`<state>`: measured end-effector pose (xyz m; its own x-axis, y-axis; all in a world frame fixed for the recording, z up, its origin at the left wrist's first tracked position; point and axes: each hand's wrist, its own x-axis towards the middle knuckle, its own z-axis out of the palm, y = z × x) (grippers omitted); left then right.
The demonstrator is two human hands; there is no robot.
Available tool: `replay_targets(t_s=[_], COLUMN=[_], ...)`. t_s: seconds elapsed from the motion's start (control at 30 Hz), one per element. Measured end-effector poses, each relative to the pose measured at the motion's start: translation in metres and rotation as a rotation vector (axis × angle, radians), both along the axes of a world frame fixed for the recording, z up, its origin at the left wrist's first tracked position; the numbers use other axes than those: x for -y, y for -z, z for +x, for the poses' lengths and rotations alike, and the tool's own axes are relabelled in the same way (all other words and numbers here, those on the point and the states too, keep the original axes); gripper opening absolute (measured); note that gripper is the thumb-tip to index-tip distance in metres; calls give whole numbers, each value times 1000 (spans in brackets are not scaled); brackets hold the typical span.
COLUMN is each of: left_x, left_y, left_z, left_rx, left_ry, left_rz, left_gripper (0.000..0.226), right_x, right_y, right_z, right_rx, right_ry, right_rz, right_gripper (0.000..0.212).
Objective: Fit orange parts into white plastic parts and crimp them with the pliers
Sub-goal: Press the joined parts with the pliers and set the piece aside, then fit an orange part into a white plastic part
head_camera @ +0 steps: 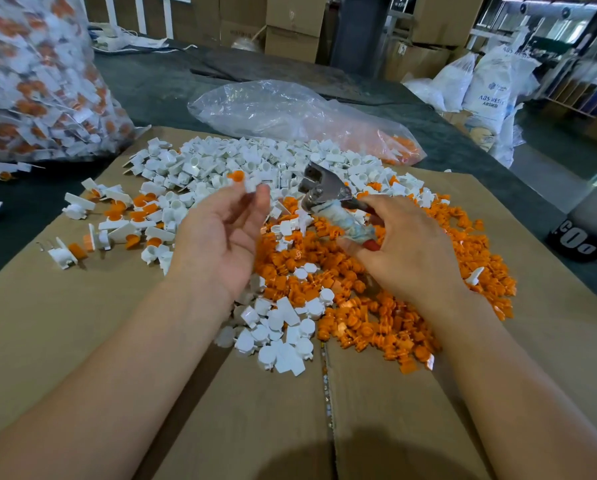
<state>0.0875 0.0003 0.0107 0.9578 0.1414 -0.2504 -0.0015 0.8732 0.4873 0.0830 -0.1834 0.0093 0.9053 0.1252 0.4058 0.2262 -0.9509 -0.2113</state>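
The left hand (220,233) pinches a small white plastic part (252,185) between thumb and fingertips, above the heaps; a round orange part (236,175) sits on its left end. Just right of it, the right hand (406,249) grips the silver metal pliers (324,190) by the tape-wrapped handles. Their head points far and left, near the held piece but apart from it. Below, on the brown cardboard sheet (82,323), a heap of white plastic parts (241,161) lies far and left, and a heap of orange parts (411,313) lies near and right. A clear plastic bag (290,109) rests farther away.
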Motion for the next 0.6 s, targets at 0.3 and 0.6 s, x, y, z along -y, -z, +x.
replay_targets(t_s=[0.3, 0.6], left_x=[-36, -40], left_y=[-7, -1], left_z=[10, 13], left_rx=[-12, -114], left_ry=[-290, -114], left_rz=[-353, 184], left_gripper=[20, 7], right_x=[7, 13], right_y=[3, 6], right_z=[8, 13], right_rx=[-75, -152], right_ry=[130, 178], right_rz=[-113, -143], right_gripper=[70, 80])
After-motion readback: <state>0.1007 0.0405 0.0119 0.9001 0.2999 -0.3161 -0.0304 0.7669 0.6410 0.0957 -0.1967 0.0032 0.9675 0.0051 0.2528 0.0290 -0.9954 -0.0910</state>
